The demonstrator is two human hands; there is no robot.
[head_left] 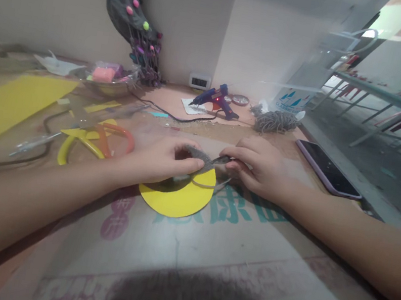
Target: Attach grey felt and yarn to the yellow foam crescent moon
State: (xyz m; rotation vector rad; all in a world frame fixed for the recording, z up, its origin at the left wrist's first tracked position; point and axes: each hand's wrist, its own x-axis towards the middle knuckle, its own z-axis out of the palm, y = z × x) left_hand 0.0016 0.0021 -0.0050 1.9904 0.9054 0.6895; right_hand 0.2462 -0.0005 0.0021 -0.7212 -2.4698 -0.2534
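Note:
My left hand (pixel 165 162) is closed around a grey yarn-covered piece (pixel 199 159) that rests on a yellow paper disc (pixel 178 200). My right hand (pixel 257 167) pinches the grey yarn strand at the piece's right end, fingers pressed together. A loose loop of yarn (pixel 209 186) trails over the disc between both hands. The disc lies on a printed cardboard sheet (pixel 230 247).
Orange-and-yellow scissors (pixel 102 141) lie left of my hands beside yellow paper (pixel 0 104). A blue glue gun (pixel 214 98), a bundle of grey yarn (pixel 274 121) and a bowl of colourful bits (pixel 107 75) stand at the back. A phone (pixel 326 168) lies at the right.

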